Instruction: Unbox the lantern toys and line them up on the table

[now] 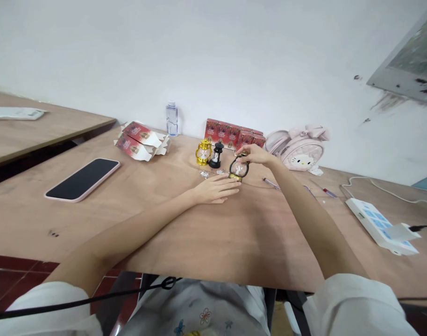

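Note:
A small dark lantern [239, 169] with a clear globe and a yellowish base is upright on the table. My right hand [254, 154] grips its top from above. Flat on the table, fingers stretched out, my left hand [217, 189] lies just in front of the lantern's base. Whether its fingertips touch the lantern I cannot tell. Left of it stand a black mini lantern [217, 156] and a gold mini lantern [203, 152]. Tiny clear-and-white bits [204, 174] lie in front of those two.
Red boxes [227, 134] are stacked by the wall, and flattened red boxes [138, 140] lie left. Also about are a water bottle [172, 119], a phone [83, 179], a pink cat-face bag [301, 151], a pen [271, 184] and a power strip [381, 226] with cables.

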The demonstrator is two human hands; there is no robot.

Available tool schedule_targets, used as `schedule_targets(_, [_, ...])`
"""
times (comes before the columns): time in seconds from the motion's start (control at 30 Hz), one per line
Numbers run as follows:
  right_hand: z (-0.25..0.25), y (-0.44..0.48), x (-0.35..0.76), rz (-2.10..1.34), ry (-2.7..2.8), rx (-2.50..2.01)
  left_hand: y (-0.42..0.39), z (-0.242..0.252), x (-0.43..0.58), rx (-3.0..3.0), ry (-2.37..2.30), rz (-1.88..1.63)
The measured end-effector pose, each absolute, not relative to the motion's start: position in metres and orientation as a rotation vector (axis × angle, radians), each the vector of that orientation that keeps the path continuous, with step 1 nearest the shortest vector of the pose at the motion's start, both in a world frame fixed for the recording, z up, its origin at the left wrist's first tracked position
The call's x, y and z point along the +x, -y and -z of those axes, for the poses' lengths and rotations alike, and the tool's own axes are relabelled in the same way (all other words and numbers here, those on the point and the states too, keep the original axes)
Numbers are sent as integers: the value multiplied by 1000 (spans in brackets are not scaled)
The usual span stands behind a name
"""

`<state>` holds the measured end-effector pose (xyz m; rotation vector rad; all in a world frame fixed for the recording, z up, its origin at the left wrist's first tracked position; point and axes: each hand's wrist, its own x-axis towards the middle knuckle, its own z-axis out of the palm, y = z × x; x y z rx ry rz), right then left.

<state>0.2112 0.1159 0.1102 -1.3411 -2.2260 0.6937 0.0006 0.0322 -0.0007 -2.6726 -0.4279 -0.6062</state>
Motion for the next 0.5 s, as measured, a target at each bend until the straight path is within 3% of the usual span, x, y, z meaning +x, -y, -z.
schedule_targets(0.17, [-95, -129, 211, -143, 1878, -1421, -38, 7, 4, -2789, 639, 512])
schedule_targets(0.5, [-67, -159, 191, -129, 2112, -1327, -37, 6, 2, -2876, 746, 523])
